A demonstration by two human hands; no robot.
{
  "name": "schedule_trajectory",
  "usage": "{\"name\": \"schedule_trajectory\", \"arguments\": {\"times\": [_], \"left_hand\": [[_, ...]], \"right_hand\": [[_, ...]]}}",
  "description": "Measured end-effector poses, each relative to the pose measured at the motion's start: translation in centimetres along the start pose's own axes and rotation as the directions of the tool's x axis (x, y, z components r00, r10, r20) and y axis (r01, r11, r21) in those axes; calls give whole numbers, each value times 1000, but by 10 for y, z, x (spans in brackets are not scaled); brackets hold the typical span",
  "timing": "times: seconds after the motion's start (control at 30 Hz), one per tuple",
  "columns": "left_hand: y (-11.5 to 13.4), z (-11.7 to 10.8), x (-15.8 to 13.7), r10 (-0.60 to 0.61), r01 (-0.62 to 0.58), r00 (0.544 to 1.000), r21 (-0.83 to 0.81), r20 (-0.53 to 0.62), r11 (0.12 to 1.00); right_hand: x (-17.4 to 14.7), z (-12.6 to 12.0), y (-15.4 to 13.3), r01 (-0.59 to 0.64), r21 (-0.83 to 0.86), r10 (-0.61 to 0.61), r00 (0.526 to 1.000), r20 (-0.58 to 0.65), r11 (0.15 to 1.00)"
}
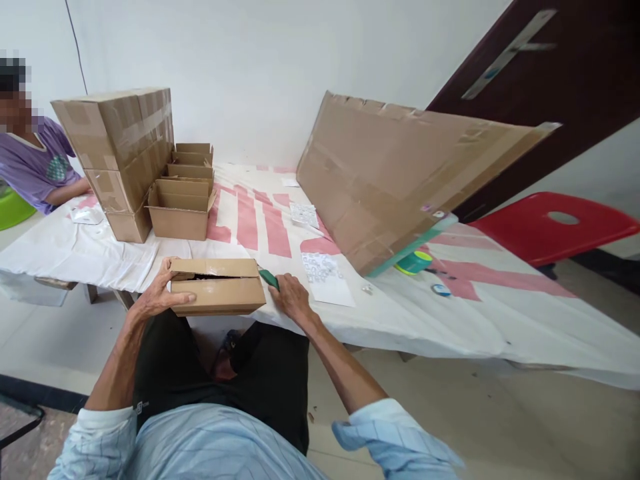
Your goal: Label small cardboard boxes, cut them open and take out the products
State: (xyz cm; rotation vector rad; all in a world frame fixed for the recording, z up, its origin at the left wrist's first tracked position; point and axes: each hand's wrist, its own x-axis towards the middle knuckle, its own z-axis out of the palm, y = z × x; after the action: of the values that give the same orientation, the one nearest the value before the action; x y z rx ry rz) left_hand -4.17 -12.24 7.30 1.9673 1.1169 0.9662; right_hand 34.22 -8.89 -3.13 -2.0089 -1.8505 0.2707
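Note:
A small cardboard box [225,293] rests at the table's front edge, its two top flaps folded in with a dark gap between them. My left hand [163,293] grips the box's left end, thumb along the near side. In my right hand [293,297] is a green-handled cutter [269,278], its tip at the right end of the box, by the flap seam. Whether the blade touches the cardboard is too small to tell. A printed paper sheet [327,280] lies right of my right hand.
Stacked taped boxes [120,160] stand at left, beside several open boxes [180,217]. A large cardboard sheet [390,180] leans at the back right, near a tape roll [414,262] and a red stool [555,223]. A person in purple [37,157] sits at far left.

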Motion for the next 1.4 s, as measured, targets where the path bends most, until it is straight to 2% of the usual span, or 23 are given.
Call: {"name": "schedule_trajectory", "arguments": {"times": [0.13,0.23,0.3,0.37,0.47,0.57,0.9,1.03,1.17,1.27,1.33,1.4], "left_hand": [[1,-2,3,-22,23,1000,-13,12,1000],[2,-2,6,-24,24,999,-9,30,1000],[2,-2,7,-20,20,999,-4,30,1000],[2,-2,8,-20,20,999,0,28,1000],[1,-2,9,-17,17,999,8,33,1000],[0,-2,9,-10,9,999,16,52,1000],[-5,-2,10,6,-7,998,25,56,1000],[-4,-2,11,-2,1,999,30,51,1000],[-1,-5,12,-30,28,998,41,59,999],[0,-6,12,-59,56,997,59,52,997],[0,-6,13,-53,49,997,66,48,997],[-1,-5,14,-48,46,998,52,42,998]], "right_hand": [[4,-11,-2,-63,70,68,995,-74,996],[3,-39,-3,-30,220,60,989,-134,975],[-3,-66,-10,116,415,-63,988,-140,902],[-12,-94,-24,282,540,-262,958,-116,793],[-22,-127,-49,425,540,-469,881,-61,727],[-22,-143,-65,479,481,-538,843,-19,734],[-5,-168,-89,569,198,-597,792,130,798],[-2,-177,-92,604,70,-606,778,169,794],[1,-189,-61,581,28,-579,804,137,813],[5,-186,-24,499,144,-506,862,17,855],[7,-167,-2,433,229,-419,901,-111,872],[9,-134,13,362,239,-323,928,-187,901]]}}
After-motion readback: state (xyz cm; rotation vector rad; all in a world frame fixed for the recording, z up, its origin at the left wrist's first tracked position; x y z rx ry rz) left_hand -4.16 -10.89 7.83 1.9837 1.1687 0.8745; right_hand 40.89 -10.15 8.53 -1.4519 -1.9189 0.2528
